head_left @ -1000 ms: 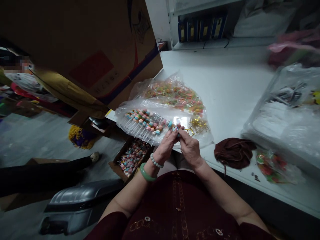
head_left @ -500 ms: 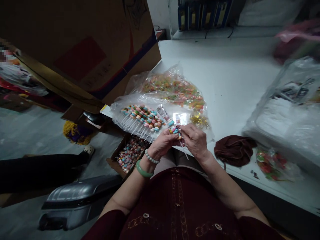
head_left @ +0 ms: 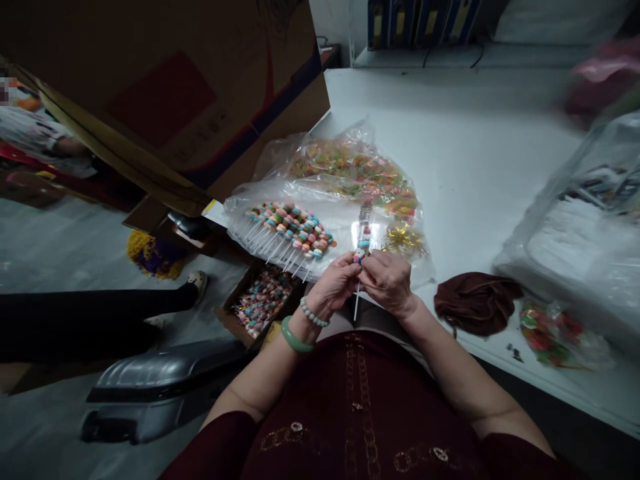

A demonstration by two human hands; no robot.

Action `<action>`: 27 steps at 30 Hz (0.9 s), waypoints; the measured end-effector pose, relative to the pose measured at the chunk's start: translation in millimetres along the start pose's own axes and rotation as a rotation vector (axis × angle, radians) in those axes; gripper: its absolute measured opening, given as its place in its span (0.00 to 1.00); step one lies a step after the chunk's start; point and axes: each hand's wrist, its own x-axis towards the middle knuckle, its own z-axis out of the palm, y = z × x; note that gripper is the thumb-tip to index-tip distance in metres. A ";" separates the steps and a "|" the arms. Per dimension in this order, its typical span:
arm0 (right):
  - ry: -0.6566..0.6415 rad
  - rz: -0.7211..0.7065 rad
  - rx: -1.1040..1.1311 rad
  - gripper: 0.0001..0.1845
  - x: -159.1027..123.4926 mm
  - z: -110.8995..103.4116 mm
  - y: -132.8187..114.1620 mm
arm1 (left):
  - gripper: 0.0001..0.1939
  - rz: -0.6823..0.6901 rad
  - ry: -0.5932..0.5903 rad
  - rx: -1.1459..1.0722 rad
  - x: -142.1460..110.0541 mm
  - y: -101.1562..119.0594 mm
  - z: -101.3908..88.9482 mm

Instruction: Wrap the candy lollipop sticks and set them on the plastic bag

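Observation:
My left hand pinches a candy stick with colourful macaron-shaped pieces, its white stick pointing down toward my lap. My right hand is closed against the same candy stick from the other side; whether its fingertips also hold a small tie is hidden. Left of my hands lie rows of similar candy sticks on a clear plastic bag. A bunch of gold tinsel-like ties sits just beyond my right hand. Red, green and yellow pieces show through plastic behind.
A large cardboard box stands at the left on the white table. Below it is an open box of wrapped sweets. A brown cloth bundle and a plastic-wrapped pack lie right. A grey suitcase and another person's leg are lower left.
The candy stick has turned from slanted to nearly upright between my hands. My right fingers have curled in closer around it, and the whole view has shifted slightly.

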 end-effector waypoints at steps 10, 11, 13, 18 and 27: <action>-0.112 0.703 0.434 0.09 -20.1 0.2 -8.4 | 0.15 0.194 0.190 -0.042 8.0 -1.6 -3.9; -0.186 0.775 0.541 0.09 -21.1 1.5 -12.3 | 0.14 0.214 0.208 -0.047 8.7 -2.5 -2.8; -0.290 0.918 0.821 0.10 -22.9 6.7 -21.0 | 0.14 0.238 0.235 -0.064 9.5 -5.2 -0.2; -0.088 1.184 1.224 0.13 -24.0 15.0 -27.6 | 0.15 0.122 0.142 -0.046 3.3 2.3 -2.3; -0.272 1.214 1.259 0.13 -26.1 11.9 -17.9 | 0.12 0.085 0.142 -0.248 16.6 34.4 -22.9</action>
